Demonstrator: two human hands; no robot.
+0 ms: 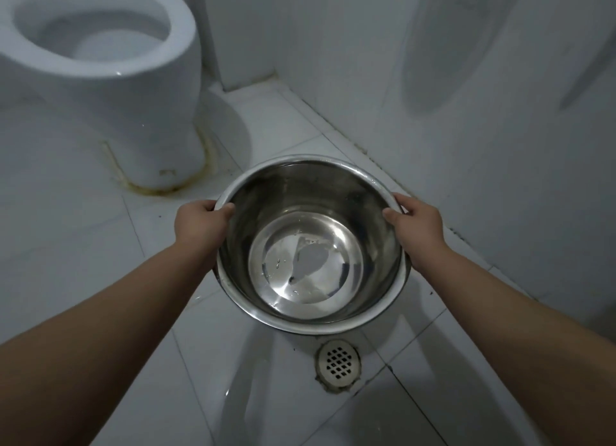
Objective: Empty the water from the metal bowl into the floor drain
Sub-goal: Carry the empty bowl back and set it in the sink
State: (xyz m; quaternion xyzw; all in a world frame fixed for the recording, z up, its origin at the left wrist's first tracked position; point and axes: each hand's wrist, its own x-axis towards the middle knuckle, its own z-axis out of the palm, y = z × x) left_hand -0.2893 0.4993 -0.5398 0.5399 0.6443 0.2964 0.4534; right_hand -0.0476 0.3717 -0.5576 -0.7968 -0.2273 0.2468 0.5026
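The round, polished metal bowl (311,245) hangs mid-frame, a shallow film of water on its flat bottom. The left hand (200,224) and right hand (415,227) curl their fingers tight over its rim at 9 and 3 o'clock. The perforated floor drain (338,362) sits at 6 o'clock in glossy white tile.

No text, label, brand, number or sign can be read anywhere in the head view — not on the metal bowl (311,245), the floor drain (339,363), the toilet (100,62) or the wall tiles (483,79).
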